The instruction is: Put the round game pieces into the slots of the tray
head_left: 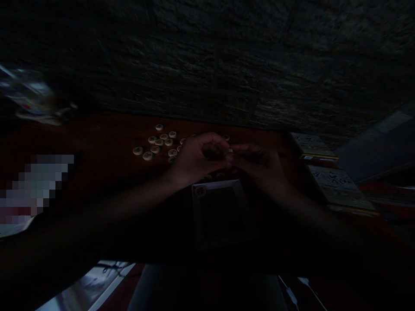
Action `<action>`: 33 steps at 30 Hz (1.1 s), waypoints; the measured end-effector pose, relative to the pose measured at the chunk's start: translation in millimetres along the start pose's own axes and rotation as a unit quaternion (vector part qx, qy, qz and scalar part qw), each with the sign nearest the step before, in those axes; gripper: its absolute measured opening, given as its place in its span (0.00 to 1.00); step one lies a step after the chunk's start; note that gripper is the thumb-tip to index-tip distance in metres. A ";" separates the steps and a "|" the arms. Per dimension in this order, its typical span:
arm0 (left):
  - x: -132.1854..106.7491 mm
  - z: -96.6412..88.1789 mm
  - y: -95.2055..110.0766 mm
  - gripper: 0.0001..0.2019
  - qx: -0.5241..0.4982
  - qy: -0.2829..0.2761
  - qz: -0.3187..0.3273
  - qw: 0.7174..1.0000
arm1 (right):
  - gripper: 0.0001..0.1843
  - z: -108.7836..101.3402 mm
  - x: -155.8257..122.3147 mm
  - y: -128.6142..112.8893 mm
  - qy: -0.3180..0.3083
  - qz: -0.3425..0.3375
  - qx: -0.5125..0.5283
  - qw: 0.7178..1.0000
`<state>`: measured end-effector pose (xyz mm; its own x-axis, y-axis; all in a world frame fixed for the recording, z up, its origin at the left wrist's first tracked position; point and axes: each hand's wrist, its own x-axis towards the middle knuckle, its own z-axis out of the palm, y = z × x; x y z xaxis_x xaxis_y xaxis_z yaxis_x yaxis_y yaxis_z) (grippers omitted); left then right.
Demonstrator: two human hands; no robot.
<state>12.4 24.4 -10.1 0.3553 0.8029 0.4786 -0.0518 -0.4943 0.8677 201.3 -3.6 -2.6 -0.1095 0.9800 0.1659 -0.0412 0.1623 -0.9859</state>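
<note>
My left hand and my right hand meet above the table, fingertips pinched together. Between them a small pale edge shows, which looks like a Chinese chess piece; the fingers cover most of it. Just below the hands lies an open shallow box, with one round piece marked with a dark character in its far left corner. Several round wooden Chinese chess pieces with red or dark characters are scattered left of my left hand. A few more lie behind and under the hands, partly hidden.
Two flat printed boxes lie at the right. A plastic cup or bag stands at the far left, blurred. A pixelated pale object is on the left. A rough brick wall rises behind the table. The light is very dim.
</note>
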 end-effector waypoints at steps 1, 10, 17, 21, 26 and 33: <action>-0.3 0.0 -0.3 0.15 -0.002 0.001 -0.004 1.000 | 0.19 0.0 -0.1 -0.3 -0.002 0.005 0.003 1.000; 1.5 0.5 1.9 0.15 -0.039 0.005 -0.039 0.998 | 0.14 -0.3 -0.2 -2.8 -0.005 0.028 0.032 0.999; 2.1 0.0 2.4 0.15 -0.048 0.015 -0.059 0.997 | 0.14 -2.6 3.1 -0.3 -0.008 -0.009 0.036 0.999; 1.4 -0.3 1.4 0.15 -0.066 0.014 -0.072 0.995 | 0.13 -3.2 2.8 0.6 -0.017 -0.023 0.017 0.999; 1.5 -0.3 -0.2 0.15 -0.059 0.018 -0.070 0.996 | 0.13 -3.8 2.8 1.3 -0.001 -0.024 -0.017 1.000; 3.1 -1.1 -0.1 0.14 -0.049 0.022 -0.060 0.997 | 0.14 -4.6 2.4 0.7 -0.011 -0.023 -0.024 0.999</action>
<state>12.5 27.3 -8.5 0.3235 0.8691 0.3741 -0.1027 -0.3608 0.9270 205.5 -0.7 -3.1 -0.1310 0.9685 0.2117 0.0018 0.2138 -0.9769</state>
